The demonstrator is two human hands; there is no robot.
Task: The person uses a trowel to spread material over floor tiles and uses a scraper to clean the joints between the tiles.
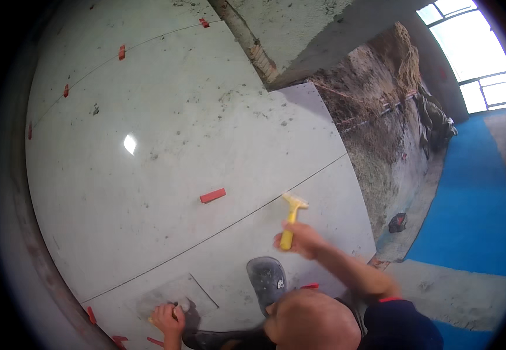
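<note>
My right hand [305, 240] is closed round the yellow handle of a scraper [292, 217]. The scraper's wide pale head points away from me, over or close to the joint between two large light-grey floor tiles [165, 227]; motion blurs it slightly. At the lower left, my left hand [168, 318] wraps round the handle of a flat rectangular trowel [197, 291], whose grey plate lies on or just over the nearer tile. A red levelling wedge [212, 195] lies on the farther tile, left of the scraper.
More red wedges [122, 52] line the far joint, and others [92, 315] lie at the near left. My dark shoe [266, 283] stands on the near tile. A concrete block [299, 35] rises behind; rubble [369, 111] and a blue floor covering [468, 204] are at right.
</note>
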